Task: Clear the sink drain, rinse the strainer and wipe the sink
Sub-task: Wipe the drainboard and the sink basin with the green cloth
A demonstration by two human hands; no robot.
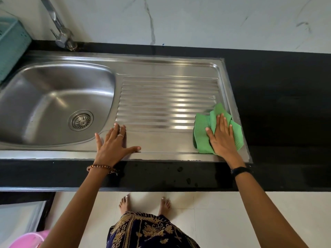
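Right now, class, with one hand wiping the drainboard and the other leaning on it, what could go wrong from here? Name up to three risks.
1. The green cloth lies bunched under the right hand at the drainboard's right edge; a further stroke may push it onto the black counter.
2. The left hand presses flat on smooth steel by the basin; it might slip.
3. Bare feet on tiled floor: drips could make it slick.

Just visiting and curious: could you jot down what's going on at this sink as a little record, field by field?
Activity: wiping the steel drainboard
Right hand: flat on a green cloth, at the drainboard's right end
Left hand: fingers spread, resting on the sink's front rim
Basin: strainer seated in the drain
Tap: behind the basin, no water visible
Counter: black
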